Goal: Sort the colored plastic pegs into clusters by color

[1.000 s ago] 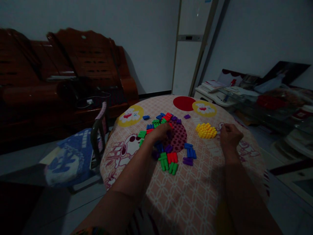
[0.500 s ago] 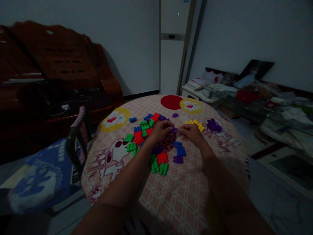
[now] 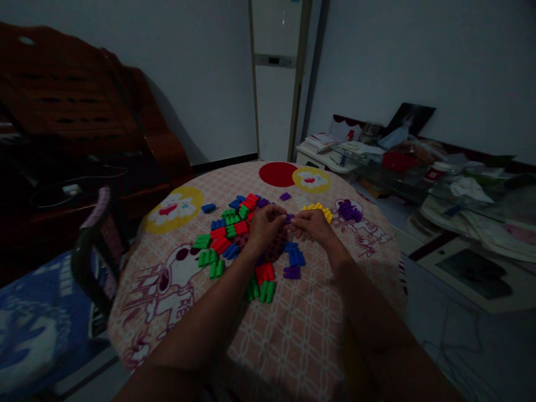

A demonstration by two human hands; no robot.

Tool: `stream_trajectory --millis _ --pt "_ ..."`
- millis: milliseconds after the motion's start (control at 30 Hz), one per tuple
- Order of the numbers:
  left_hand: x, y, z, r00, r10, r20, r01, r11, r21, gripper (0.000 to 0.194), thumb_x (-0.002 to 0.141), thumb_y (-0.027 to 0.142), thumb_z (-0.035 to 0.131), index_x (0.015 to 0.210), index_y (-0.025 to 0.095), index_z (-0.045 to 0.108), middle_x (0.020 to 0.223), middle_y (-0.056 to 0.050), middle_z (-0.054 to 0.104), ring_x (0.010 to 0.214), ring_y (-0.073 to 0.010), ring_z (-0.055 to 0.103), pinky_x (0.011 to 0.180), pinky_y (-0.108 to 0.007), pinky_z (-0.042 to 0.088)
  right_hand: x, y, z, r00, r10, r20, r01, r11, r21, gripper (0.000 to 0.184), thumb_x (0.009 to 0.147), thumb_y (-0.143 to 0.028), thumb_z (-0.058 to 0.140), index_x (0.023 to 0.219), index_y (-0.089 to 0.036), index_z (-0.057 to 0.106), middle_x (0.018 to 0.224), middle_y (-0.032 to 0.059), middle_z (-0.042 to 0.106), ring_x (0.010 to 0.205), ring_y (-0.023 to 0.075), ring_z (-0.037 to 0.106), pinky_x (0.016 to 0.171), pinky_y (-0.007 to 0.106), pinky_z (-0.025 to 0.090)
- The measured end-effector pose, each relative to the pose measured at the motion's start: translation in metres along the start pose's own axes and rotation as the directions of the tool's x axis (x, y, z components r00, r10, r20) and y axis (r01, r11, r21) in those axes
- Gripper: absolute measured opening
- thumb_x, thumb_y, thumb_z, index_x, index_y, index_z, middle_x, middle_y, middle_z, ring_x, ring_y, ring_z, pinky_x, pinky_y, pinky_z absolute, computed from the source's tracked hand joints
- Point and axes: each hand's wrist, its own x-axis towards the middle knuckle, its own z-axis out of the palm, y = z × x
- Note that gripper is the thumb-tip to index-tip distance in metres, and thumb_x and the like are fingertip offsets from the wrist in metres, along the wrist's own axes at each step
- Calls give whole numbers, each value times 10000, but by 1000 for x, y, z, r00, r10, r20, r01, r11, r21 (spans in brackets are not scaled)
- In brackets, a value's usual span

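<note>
Over the middle of the table, my left hand (image 3: 266, 224) and my right hand (image 3: 315, 224) meet at a small purple plastic building block (image 3: 289, 218). The fingers of both hands are pinched on it, and they cover much of its shape. Around and left of my left hand lie many blocks, among them a green block (image 3: 202, 241), a red block (image 3: 264, 272) and a blue block (image 3: 219, 224). Below my right hand are joined blue blocks (image 3: 297, 257) and a purple block (image 3: 292, 272). Just behind that hand is a cluster of yellow blocks (image 3: 329, 214).
A patterned cloth (image 3: 293, 329) covers the round table. Purple blocks (image 3: 350, 211) are heaped at its right. A chair (image 3: 86, 262) stands at the left, before a wooden bench (image 3: 75, 111). A cluttered glass-topped cabinet (image 3: 377, 167) is on the right.
The whole view has turned slightly right, so everything sits further left in the picture. Both hands stay together at the purple block, with little change in their grip.
</note>
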Motion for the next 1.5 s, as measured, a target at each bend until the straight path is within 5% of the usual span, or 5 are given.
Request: stream_trajectory --millis 233,400,500,700,1500 --pt "0 4 -2 998 -7 70 7 1000 0 252 734 274 680 955 153 663 933 -61 731 818 -184 719 716 -282 581 0 2 -45 944 -7 -330 49 992 118 341 621 -488 777 639 -180 631 603 57 697 421 124 570 324 200 347" --pt "8 7 -18 999 0 44 -5 995 103 230 727 265 668 923 150 704 888 -56 749 793 -185 709 715 -287 578 -10 16 -109 673 -80 -736 -95 977 -193 259 682 -441 695 637 -192 638 575 46 667 461 175 590 427 278 444" --pt "13 6 -29 999 18 34 -23 989 146 214 725 278 667 889 151 717 830 -48 748 762 -183 698 711 -289 573 -17 24 -137 565 -239 -790 -312 825 -472 224 693 -385 671 602 -180 673 606 79 679 637 260 672 621 359 517" --pt "18 -1 -47 1000 -9 -1 9 990 138 198 708 281 686 858 155 721 743 -35 727 670 -170 675 679 -298 571 -19 39 -147 584 -275 -764 -513 603 -610 183 732 -312 695 706 -139 749 712 146 716 785 296 671 770 407 500" --pt "19 -7 -51 1000 -5 -16 8 985 173 180 729 282 661 838 156 728 714 -44 722 657 -181 675 655 -300 574 -12 68 -139 615 -317 -722 -505 545 -669 272 780 -355 637 805 -121 773 832 196 743 802 295 666 768 402 484"
